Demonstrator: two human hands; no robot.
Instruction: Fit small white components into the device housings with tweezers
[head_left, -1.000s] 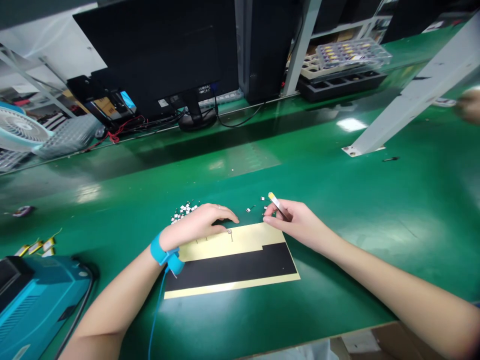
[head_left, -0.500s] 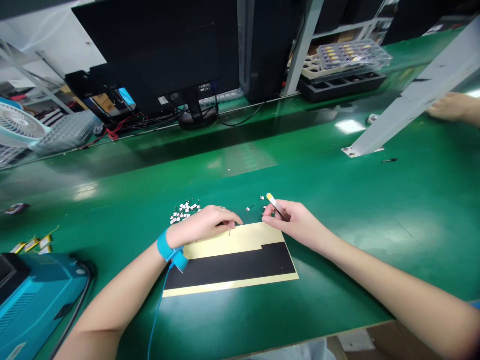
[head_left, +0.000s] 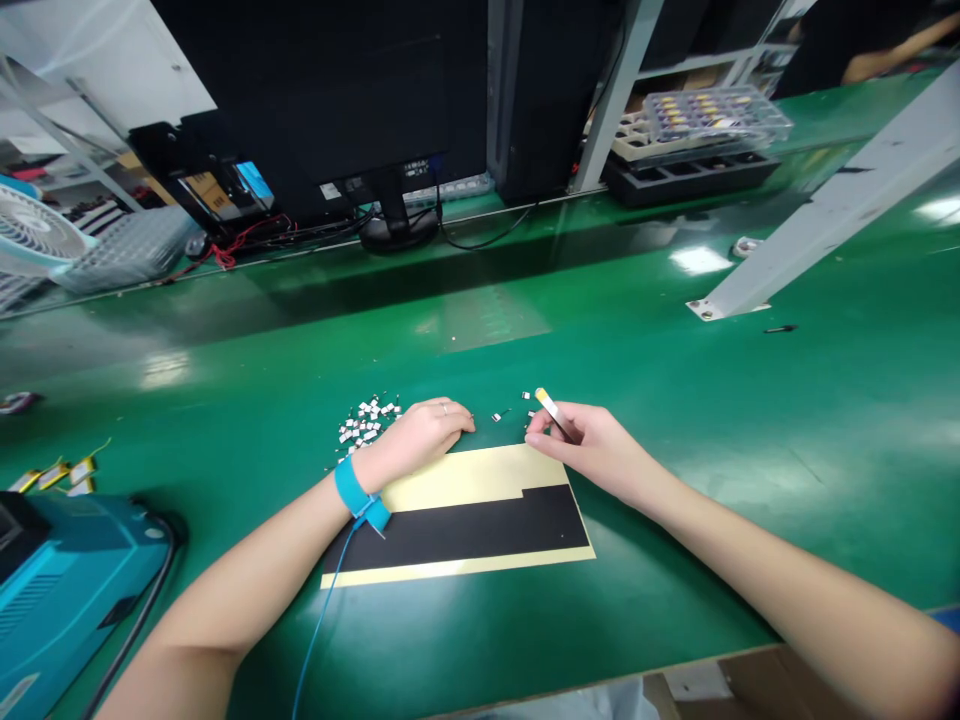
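My right hand (head_left: pixel 585 445) is closed around metal tweezers (head_left: pixel 553 410), whose yellow-tipped end points up and away, at the far right corner of a yellow-and-black sheet (head_left: pixel 465 515) lying on the green bench. My left hand (head_left: pixel 420 432), with a blue wrist strap (head_left: pixel 360 492), rests curled at the sheet's far edge. Its fingertips are pinched together beside a pile of small white parts (head_left: pixel 366 420); what they hold is too small to see. A few loose parts (head_left: pixel 501 414) lie between the two hands.
A teal machine (head_left: pixel 67 590) sits at the near left, with small yellow cells (head_left: pixel 52 474) behind it. A monitor stand (head_left: pixel 397 228), cables, a fan (head_left: pixel 37 235) and stacked trays (head_left: pixel 697 135) line the far side. A slanted white beam (head_left: pixel 825 220) crosses the right.
My left hand has slid off the sheet's top edge toward the parts pile, and the small part seen on the sheet is gone. Another person's hand at far right has left view.
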